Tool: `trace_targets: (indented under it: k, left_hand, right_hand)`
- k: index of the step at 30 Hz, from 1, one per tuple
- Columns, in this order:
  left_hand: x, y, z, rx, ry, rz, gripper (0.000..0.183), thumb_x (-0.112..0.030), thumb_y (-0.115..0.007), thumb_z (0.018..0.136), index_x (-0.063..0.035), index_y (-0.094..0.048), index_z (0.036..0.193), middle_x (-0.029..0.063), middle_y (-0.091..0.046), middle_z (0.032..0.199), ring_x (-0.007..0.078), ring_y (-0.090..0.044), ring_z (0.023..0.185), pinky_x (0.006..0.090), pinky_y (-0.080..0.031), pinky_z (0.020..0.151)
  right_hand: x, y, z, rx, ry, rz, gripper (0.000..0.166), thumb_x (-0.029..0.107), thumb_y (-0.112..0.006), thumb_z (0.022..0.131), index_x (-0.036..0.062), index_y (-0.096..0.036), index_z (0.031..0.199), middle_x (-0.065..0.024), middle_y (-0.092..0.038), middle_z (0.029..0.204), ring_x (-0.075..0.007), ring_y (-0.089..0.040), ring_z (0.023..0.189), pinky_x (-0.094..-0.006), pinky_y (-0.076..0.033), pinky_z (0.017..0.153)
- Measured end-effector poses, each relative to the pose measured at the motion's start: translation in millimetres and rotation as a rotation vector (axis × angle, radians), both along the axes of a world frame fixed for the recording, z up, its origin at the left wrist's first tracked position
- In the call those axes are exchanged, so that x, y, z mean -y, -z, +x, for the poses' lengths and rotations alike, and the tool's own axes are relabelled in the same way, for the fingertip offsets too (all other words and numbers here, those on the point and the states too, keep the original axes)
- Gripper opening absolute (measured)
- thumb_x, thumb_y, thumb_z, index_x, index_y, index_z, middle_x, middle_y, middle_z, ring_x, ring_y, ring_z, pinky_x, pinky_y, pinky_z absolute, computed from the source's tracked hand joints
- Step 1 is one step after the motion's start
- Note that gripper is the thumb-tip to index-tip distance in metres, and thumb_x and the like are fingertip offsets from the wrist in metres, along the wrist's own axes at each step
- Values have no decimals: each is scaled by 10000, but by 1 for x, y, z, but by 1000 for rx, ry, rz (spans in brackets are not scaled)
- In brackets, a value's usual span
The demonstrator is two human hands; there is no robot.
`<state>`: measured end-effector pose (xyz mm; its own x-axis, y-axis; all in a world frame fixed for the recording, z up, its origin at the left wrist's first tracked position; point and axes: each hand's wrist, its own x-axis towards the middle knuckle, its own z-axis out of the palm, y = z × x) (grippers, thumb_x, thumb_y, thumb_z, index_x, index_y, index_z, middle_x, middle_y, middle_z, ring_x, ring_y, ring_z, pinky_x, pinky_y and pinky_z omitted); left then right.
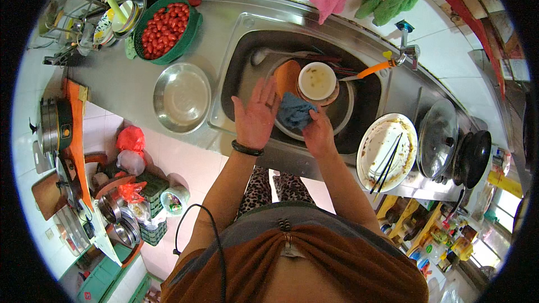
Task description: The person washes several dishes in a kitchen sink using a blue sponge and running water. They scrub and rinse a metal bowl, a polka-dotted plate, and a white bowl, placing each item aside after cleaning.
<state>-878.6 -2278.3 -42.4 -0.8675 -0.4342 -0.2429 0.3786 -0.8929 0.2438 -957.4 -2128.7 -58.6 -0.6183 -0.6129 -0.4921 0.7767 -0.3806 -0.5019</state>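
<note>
My left hand (257, 114), palm up with the fingers extended, is over the left part of the sink basin (240, 63) and holds nothing. In my right hand (318, 132) is a crumpled blue cloth (296, 111), pinched between thumb and fingers. Just beyond the cloth a white bowl (317, 81) with cloudy liquid and bits in it rests on other dishes. An orange utensil or dish (287, 76) lies left of that bowl. Beneath them a large round metal-rimmed vessel (346, 123) sits in the basin, partly hidden by my right hand and the cloth.
A steel bowl (182, 97) and a green basket (190, 38) of small red tomatoes (165, 30) stand left of the sink. To its right are a soiled white plate (387, 151) with black chopsticks (388, 162) and a glass lid (438, 139). A faucet (406, 52) with an orange spout reaches over the basin.
</note>
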Motion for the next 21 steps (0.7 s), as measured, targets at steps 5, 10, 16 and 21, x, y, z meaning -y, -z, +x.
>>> trace_targets:
  k: [5, 10, 16, 21]
  left_hand:
    - [-5, 1, -1, 18, -27, -32, 769, -626, -303, 867, -42, -294, 1367, 132, -281, 1438, 247, -246, 1332, 400, -154, 1099]
    - [-12, 4, -7, 5, -32, -26, 764, -626, -286, 872, -45, -299, 1367, 135, -288, 1433, 254, -254, 1326, 408, -159, 1098]
    - [-20, 14, -13, -29, 2, -73, 763, -641, -243, 875, -83, -270, 1394, 116, -244, 1456, 242, -198, 1350, 386, -124, 1101]
    - [-25, 17, -21, 4, -20, -59, 754, -632, -259, 877, -67, -298, 1376, 133, -283, 1434, 252, -257, 1323, 406, -158, 1095]
  right_hand:
    - [-4, 15, -5, -132, 6, 238, 413, 247, -544, 887, 95, -433, 1255, -39, -558, 1121, -183, -542, 1027, -362, -417, 911]
    - [2, 14, -21, 11, 18, 116, 456, 273, -637, 840, 122, -441, 1223, -31, -562, 1054, -170, -554, 979, -360, -456, 836]
    - [3, 34, -24, -47, 37, 254, 505, 237, -688, 803, 83, -440, 1214, -45, -558, 1054, -161, -560, 936, -328, -475, 767]
    - [5, 43, -25, -233, 114, 392, 401, 232, -637, 846, 7, -503, 1149, -63, -576, 1031, -166, -552, 916, -307, -451, 785]
